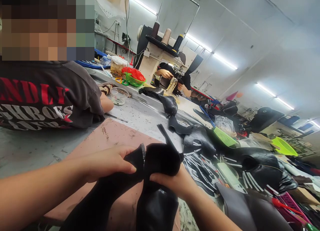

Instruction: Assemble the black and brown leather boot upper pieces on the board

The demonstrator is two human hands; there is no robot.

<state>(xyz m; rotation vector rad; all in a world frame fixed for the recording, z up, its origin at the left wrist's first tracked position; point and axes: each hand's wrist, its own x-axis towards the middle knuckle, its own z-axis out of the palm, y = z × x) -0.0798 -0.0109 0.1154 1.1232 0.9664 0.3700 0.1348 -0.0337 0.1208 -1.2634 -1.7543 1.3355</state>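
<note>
Two black leather pieces meet edge to edge in front of me, over a pinkish board (100, 141). My left hand (107, 162) grips the left black piece (100, 197), its thumb on top near the edge. Around the right black piece (157, 204) closes my right hand (172, 182), thumb pressed on its face and the other fingers hidden behind. A thin light line runs along the edge between the pieces. A narrow black strip (165, 136) sticks up behind the right one.
A person in a dark printed shirt (45, 97) is at the left. Another person's hands work at a sewing machine (150, 64) farther back. Black leather parts (200, 137), white-edged strips (200, 174), a green basket (135, 80) and a clear dish (119, 96) lie around.
</note>
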